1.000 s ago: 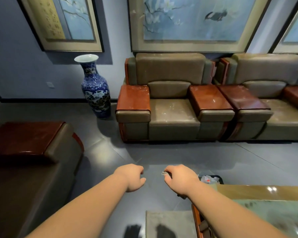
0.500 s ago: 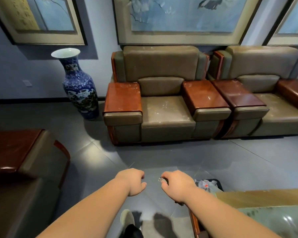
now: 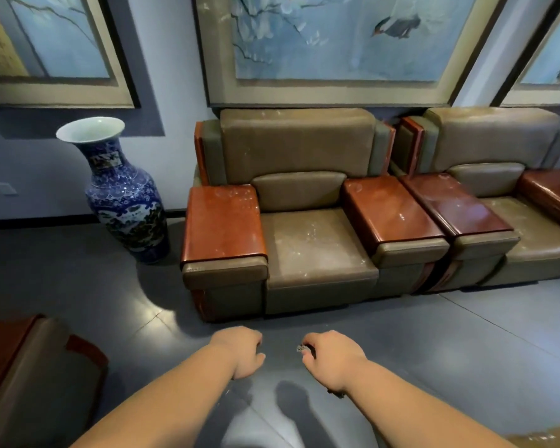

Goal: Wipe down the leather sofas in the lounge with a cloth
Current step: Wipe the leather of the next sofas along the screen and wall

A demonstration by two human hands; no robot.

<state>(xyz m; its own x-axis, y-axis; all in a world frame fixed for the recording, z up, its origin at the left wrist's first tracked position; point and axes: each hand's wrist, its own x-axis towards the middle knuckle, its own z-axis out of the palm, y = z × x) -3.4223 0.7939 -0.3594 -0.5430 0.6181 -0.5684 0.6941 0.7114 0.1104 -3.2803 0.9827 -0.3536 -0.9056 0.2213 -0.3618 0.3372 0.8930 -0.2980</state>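
Observation:
A dusty olive leather sofa with red-brown wooden armrest tops stands against the wall straight ahead, white specks on its seat. A second matching sofa adjoins it on the right. My left hand hovers over the floor in front of the sofa, its fingers curled and holding nothing. My right hand is beside it, gripping a small dark grey cloth. Only a bit of the cloth shows at the fingertips, and a dark scrap below the wrist.
A tall blue-and-white vase stands on the floor left of the sofa. Another sofa's armrest fills the lower left. A table corner shows at the bottom right. Grey tiled floor lies between me and the sofas.
The view has moved closer to the middle sofa, and the table and bin at lower right have slid almost out of view. Both hands keep the same pose.

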